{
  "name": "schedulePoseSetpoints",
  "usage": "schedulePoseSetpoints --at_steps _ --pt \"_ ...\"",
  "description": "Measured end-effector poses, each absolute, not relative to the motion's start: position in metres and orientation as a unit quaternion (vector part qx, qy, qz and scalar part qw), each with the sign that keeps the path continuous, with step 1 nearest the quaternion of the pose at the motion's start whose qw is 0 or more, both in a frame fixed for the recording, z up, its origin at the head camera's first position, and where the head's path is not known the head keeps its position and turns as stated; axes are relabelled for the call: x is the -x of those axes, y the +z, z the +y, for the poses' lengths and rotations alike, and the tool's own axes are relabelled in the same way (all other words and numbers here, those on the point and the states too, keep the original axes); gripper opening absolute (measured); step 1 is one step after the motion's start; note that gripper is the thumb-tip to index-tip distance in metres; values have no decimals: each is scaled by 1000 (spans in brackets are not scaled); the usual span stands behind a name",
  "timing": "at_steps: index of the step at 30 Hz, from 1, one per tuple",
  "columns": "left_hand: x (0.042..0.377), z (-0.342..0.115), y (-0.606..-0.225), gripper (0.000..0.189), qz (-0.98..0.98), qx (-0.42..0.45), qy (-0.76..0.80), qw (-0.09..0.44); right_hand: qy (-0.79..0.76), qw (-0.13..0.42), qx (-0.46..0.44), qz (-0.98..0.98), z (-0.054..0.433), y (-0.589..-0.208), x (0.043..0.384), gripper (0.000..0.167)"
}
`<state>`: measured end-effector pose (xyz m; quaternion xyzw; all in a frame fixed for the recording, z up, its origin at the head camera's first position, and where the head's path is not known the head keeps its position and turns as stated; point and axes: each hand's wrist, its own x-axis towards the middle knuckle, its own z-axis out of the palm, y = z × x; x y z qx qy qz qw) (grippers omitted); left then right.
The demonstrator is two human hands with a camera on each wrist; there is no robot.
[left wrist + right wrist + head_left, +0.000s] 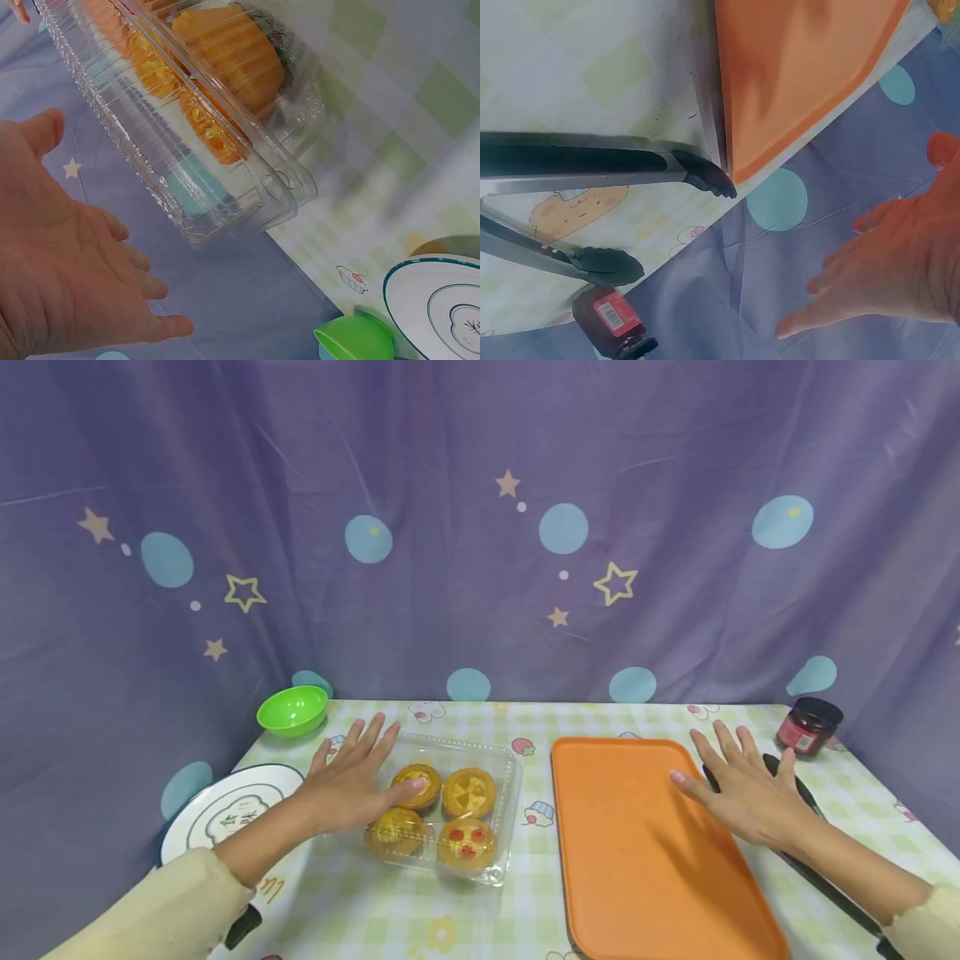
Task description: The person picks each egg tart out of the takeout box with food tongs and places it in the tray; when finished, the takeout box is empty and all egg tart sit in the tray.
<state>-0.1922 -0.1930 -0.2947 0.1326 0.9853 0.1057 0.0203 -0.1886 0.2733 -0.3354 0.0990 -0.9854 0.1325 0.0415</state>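
My left hand (348,785), fingers straight and spread, hovers over the left part of a clear plastic box (504,852). Inside the box sit several tarts, among them one with red pieces on top (467,843) and one with a yellow pattern (469,792). In the left wrist view the palm is apart from the box's lid. My right hand (750,793), also spread, hovers above the right edge of an orange tray (630,827). Beside that tray lie black-tipped tongs (577,161), partly hidden beneath the right hand and forearm in the head view. Neither hand holds anything.
A white plate (187,827) with a dark rim lies at the left, with a green bowl (294,712) behind it. A dark jar (808,727) stands at the back right. Near the left sleeve a black handle (243,927) shows. A purple curtain (465,460) hangs behind the table.
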Motion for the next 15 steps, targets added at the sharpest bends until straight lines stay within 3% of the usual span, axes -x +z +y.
schedulePoseSetpoints --at_steps 8,15 --pt "191 -191 -295 98 985 -138 102 13 138 46 -109 -983 271 -325 189 81" --pt "185 -186 -300 96 982 -135 122 -47 122 82 -100 -984 255 -317 195 87"
